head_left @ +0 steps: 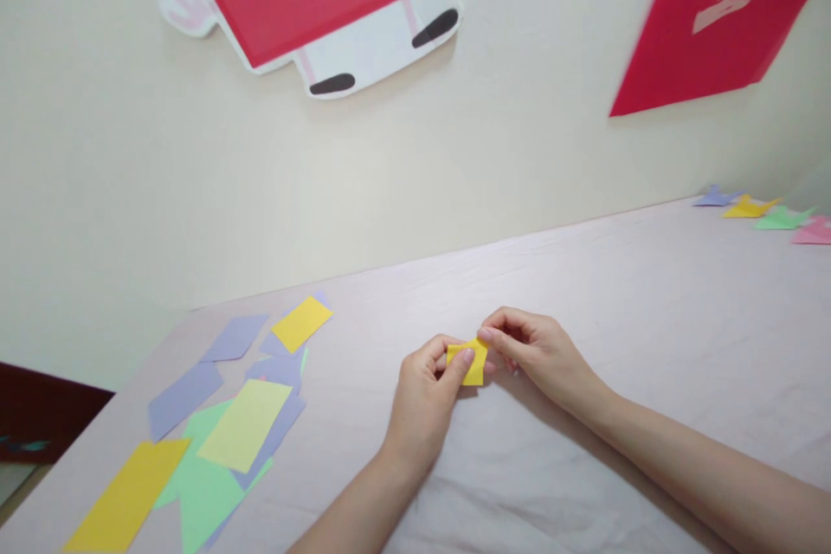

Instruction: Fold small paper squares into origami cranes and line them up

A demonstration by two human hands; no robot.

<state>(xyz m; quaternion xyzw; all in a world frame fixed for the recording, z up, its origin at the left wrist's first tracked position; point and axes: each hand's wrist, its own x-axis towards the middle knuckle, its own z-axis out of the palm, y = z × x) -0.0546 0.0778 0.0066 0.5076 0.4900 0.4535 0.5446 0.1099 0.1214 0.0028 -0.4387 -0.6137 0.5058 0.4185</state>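
A small folded piece of yellow paper is held between both hands, a little above the cloth-covered surface. My left hand grips its left side, with the thumb lying flat across the front and the fingers behind. At the paper's upper right corner, my right hand pinches the edge between thumb and forefinger. The other right fingers curl beneath and are partly hidden. How many layers the paper has, I cannot tell.
Loose sheets lie at the left: a yellow sheet, a pale yellow sheet, green paper and a purple sheet. Several folded paper figures stand at the far right. A wall with red decorations rises behind.
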